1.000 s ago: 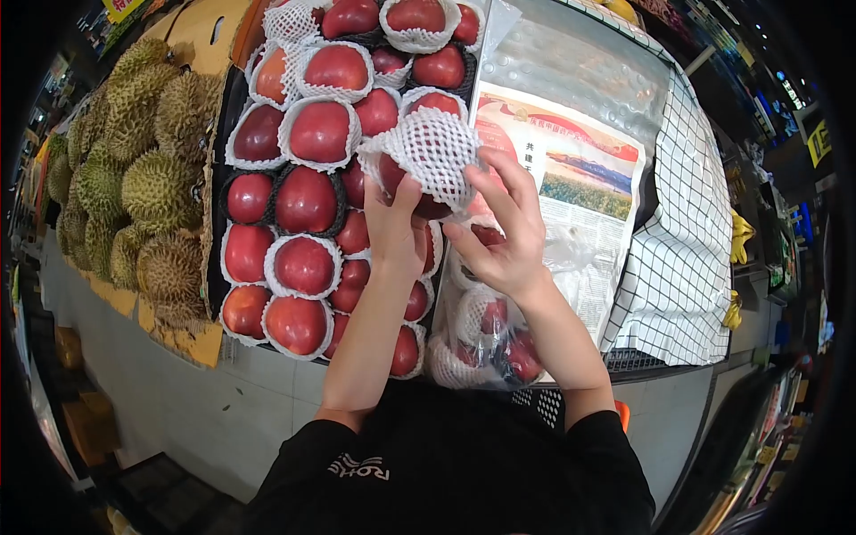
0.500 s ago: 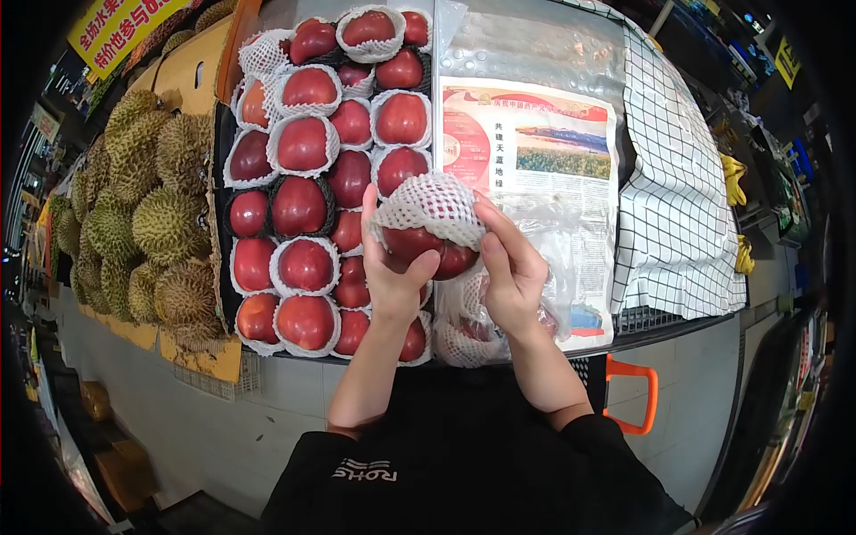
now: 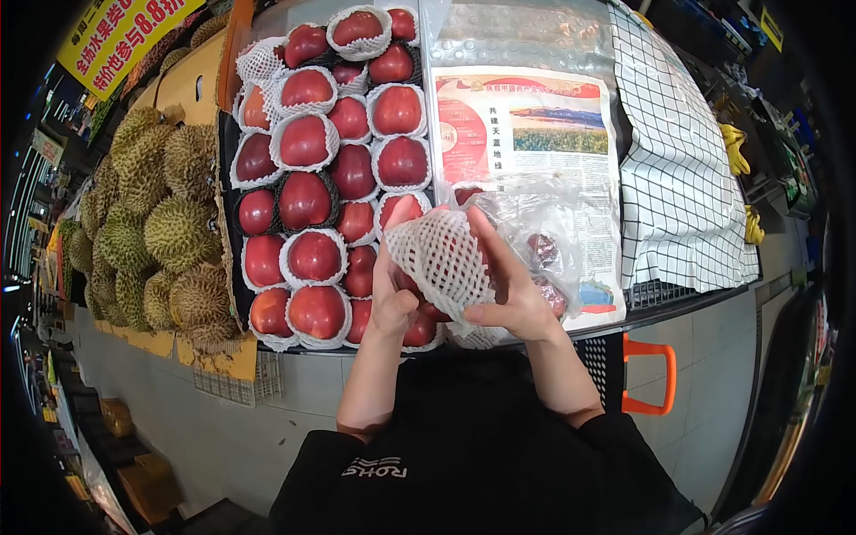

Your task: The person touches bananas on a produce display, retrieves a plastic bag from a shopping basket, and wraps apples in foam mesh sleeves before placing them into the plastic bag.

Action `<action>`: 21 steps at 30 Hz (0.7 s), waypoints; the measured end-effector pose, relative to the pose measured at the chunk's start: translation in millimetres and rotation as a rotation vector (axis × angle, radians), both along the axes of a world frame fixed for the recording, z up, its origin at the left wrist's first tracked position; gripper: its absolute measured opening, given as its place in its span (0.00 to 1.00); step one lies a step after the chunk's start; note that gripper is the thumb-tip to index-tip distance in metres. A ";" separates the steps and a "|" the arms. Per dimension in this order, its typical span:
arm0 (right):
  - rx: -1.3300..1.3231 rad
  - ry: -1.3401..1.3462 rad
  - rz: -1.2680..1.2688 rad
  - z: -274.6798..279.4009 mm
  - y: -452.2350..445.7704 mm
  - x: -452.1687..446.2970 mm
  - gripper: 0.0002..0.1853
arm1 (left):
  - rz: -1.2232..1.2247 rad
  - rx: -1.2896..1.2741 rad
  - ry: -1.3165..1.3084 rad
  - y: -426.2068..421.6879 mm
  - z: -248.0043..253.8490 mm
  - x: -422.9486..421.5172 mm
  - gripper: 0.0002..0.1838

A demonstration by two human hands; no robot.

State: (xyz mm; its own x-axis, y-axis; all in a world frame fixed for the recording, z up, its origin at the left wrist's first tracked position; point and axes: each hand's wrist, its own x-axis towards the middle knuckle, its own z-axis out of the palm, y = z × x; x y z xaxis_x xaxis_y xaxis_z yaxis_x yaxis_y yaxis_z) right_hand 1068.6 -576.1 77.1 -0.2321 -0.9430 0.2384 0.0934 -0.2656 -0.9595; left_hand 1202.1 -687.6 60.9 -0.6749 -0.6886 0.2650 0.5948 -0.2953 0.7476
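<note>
Between my two hands is a dark red apple, mostly covered by a white foam net (image 3: 443, 257). My left hand (image 3: 392, 299) cups its left side, fingers curled round it. On the other side my right hand (image 3: 520, 299) grips it, with the thumb pressed on the net's lower edge. Beneath and beside my right hand lies a clear plastic bag (image 3: 526, 209) with some red fruit inside, resting on a newspaper (image 3: 588, 192). To the left are rows of red apples (image 3: 305, 198), most in white foam nets and some in black ones.
Durians (image 3: 181, 234) are piled beside a cardboard box wall (image 3: 198, 85) at the left. A checked cloth (image 3: 669, 178) covers the stand's right part. Below the stand's edge are an orange handle (image 3: 669, 379) and a wire crate (image 3: 245, 382).
The foam net now covers much more of the held apple, which has turned in my hands. My right hand's thumb has moved down to the net's edge. The view has shifted slightly.
</note>
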 end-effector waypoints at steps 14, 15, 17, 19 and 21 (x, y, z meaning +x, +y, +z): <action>-0.035 -0.245 -0.120 -16.0 7.3 24.3 0.59 | -0.004 -0.152 -0.242 12.7 -8.1 22.3 0.68; -0.054 -0.170 -0.147 -17.3 7.9 25.9 0.60 | 0.021 -0.161 -0.245 14.2 -8.4 23.3 0.68; -0.092 -0.072 -0.195 -18.6 9.0 31.5 0.62 | 0.035 -0.145 -0.243 17.8 -8.9 28.1 0.68; -0.118 -0.015 -0.218 -19.7 9.9 35.7 0.62 | 0.077 -0.132 -0.249 23.7 -0.1 32.6 0.67; -0.183 0.076 -0.247 -19.6 9.1 39.8 0.64 | 0.071 -0.128 -0.291 26.8 0.0 41.5 0.66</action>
State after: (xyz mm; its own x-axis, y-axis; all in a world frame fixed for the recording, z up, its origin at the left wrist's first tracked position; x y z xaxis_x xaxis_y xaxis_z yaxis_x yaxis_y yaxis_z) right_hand 1108.4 -567.0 57.5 -0.4241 -0.8002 0.4241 -0.0657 -0.4399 -0.8956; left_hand 1243.6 -660.8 60.9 -0.6864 -0.7105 0.1553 0.3661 -0.1530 0.9179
